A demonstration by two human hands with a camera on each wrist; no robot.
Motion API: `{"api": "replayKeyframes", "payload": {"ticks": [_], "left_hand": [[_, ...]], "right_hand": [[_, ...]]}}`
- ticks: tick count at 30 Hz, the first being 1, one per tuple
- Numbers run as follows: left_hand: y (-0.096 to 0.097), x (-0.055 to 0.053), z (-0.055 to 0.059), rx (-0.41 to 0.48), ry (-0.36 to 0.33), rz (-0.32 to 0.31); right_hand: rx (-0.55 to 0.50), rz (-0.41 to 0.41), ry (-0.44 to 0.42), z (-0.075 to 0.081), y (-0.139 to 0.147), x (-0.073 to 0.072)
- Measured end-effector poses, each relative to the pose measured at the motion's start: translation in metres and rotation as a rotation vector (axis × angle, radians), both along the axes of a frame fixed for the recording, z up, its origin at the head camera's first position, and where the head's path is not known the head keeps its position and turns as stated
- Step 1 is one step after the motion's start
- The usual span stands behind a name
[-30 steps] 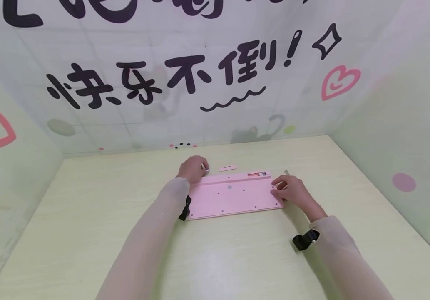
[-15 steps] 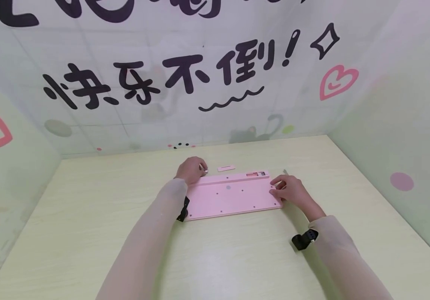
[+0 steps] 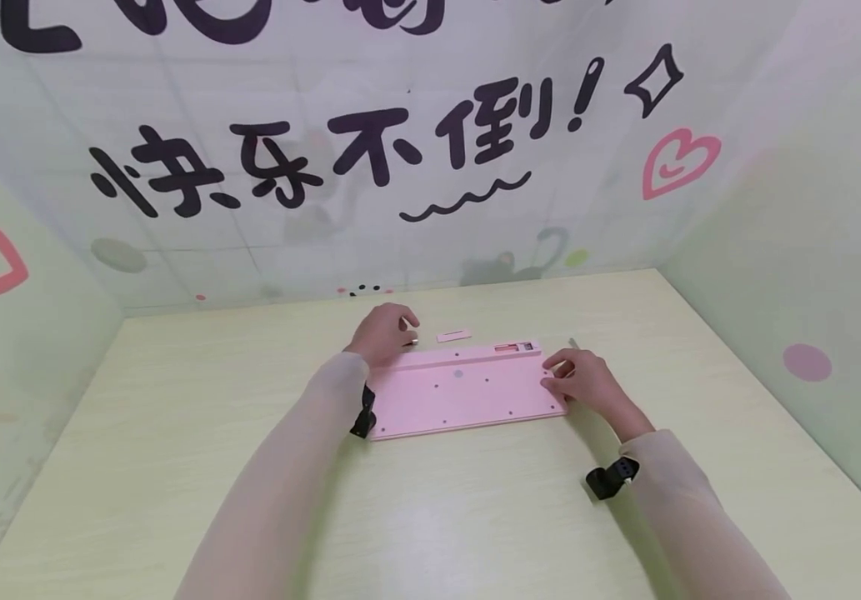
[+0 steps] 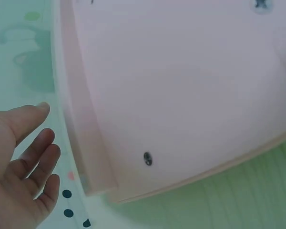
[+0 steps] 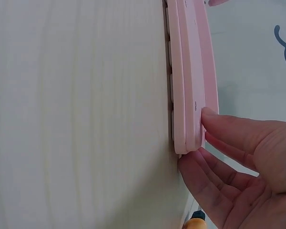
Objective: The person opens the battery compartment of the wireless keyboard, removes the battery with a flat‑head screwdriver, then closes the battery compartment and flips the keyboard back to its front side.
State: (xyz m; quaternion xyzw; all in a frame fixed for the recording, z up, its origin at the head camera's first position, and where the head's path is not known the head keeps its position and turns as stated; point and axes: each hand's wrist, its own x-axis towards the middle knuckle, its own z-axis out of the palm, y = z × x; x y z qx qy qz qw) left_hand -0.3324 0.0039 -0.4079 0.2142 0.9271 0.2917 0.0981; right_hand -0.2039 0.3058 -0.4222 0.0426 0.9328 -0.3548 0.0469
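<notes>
A pink keyboard (image 3: 468, 396) lies face down on the table, keys visible under its edge in the right wrist view. Its battery compartment (image 3: 516, 347) is uncovered, with something red inside. My right hand (image 3: 583, 382) grips the keyboard's right end, thumb (image 5: 229, 131) on the back and fingers around the edge. Beyond the far left corner is my left hand (image 3: 383, 335), thumb and fingers apart and nothing seen between them in the left wrist view. A small silver-tipped object (image 3: 414, 341) shows by its fingertips in the head view, too small to identify.
A small pink battery cover (image 3: 453, 336) lies behind the keyboard. Past my right hand is a thin grey rod (image 3: 573, 342); the right wrist view shows an orange handle (image 5: 195, 223) with a black collar there. A printed cloth wall (image 3: 325, 250) borders the table's back.
My left hand's fingers have spread apart from the small silver-tipped object they pinched, and the hand has shifted slightly left. My right hand and the keyboard have stayed put.
</notes>
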Motion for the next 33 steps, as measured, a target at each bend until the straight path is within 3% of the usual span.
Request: {"api": "replayKeyframes", "payload": {"ticks": [7,14,25,33], "left_hand": [[-0.001,0.009,0.007,0.026,-0.031,-0.018],[0.006,0.028,0.010,0.033,-0.093,0.014],[0.008,0.047,-0.001,0.024,-0.072,0.084],[0.006,0.054,-0.014,0.156,-0.077,0.164]], "right_hand": [[0.005,0.002,0.004,0.001,0.000,0.000],[-0.022,0.004,-0.007,0.001,0.001,0.000],[-0.001,-0.009,-0.007,0.001,0.000,0.001],[-0.002,0.035,0.002,0.003,0.000,0.002]]}}
